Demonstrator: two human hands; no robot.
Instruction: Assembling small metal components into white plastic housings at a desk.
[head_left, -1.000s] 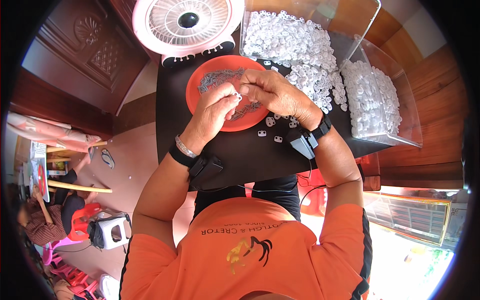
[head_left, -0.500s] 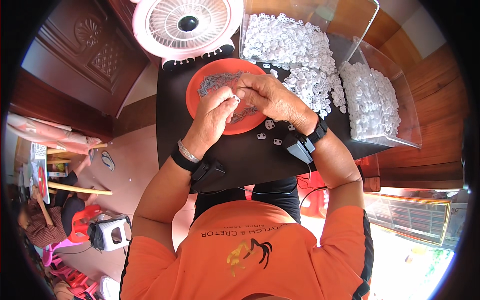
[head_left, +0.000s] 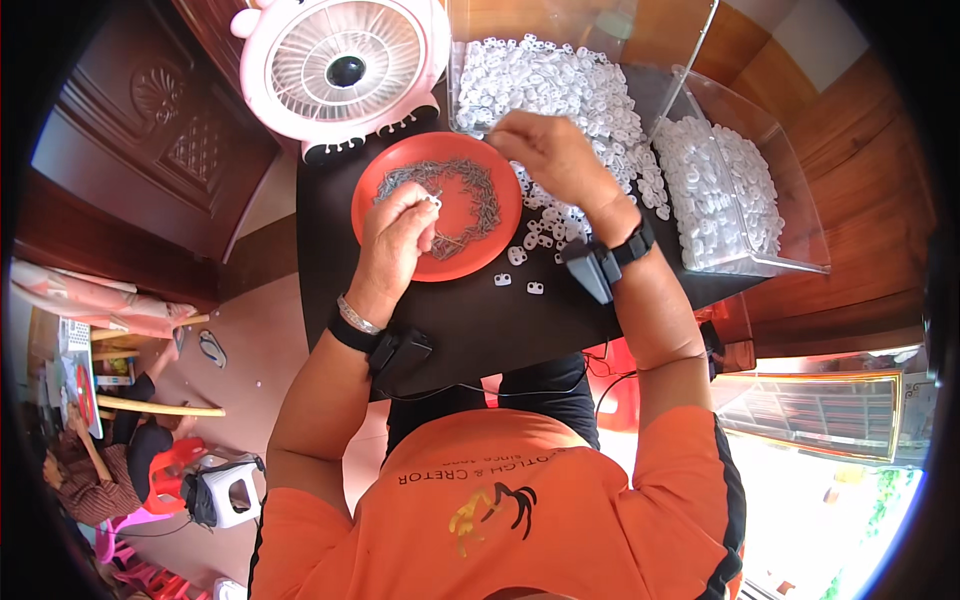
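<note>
My left hand (head_left: 398, 238) hovers over the red plate (head_left: 500, 235) and pinches a small white plastic piece (head_left: 435, 203) between thumb and fingertips. On the plate lies a ring of small grey metal parts (head_left: 470, 190). My right hand (head_left: 550, 150) is up at the heap of white plastic pieces (head_left: 560, 80) in the clear box, fingertips curled down at the heap's near edge. Whether those fingers hold a piece is hidden. Both wrists wear black bands with small black devices.
A pink and white fan (head_left: 345, 65) stands behind the plate on the black table (head_left: 470, 320). A second clear bin (head_left: 760, 190) of white pieces sits at the right. Loose white pieces (head_left: 530, 255) lie beside the plate. Another person sits at the far lower left.
Both hands were together over the plate. My right hand has since moved up and right to the white heap, while my left hand stays over the plate with the white piece.
</note>
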